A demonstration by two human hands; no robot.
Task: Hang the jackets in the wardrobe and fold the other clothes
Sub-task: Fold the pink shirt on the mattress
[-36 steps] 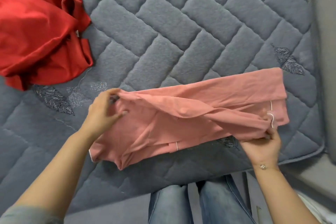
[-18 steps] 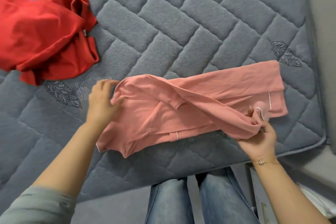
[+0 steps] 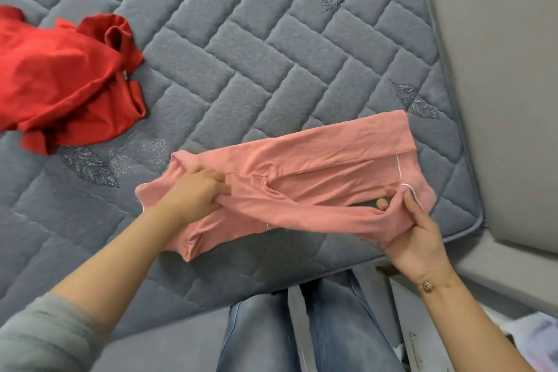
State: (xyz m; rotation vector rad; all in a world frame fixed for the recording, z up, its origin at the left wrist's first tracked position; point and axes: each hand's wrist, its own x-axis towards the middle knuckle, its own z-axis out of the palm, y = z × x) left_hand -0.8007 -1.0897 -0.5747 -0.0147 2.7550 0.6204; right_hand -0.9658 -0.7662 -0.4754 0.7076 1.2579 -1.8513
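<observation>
Red garment (image 3: 60, 84), crumpled, is cut off by the left frame edge. Pink garment (image 3: 317, 166) lies partly folded on the grey quilted mattress (image 3: 241, 39), near its front edge. Left hand (image 3: 196, 193) pinches a fold at the garment's left end; right hand (image 3: 413, 226) grips the bunched right end, fingertips partly hidden under fabric. No legible writing.

- No readable text, labels, brand names, numbers or signs appear anywhere in view.
- A small pale tag (image 3: 124, 75) sits on the red garment (image 3: 60, 84), up and left of the left hand (image 3: 196, 193); any printing is too small to read.
</observation>
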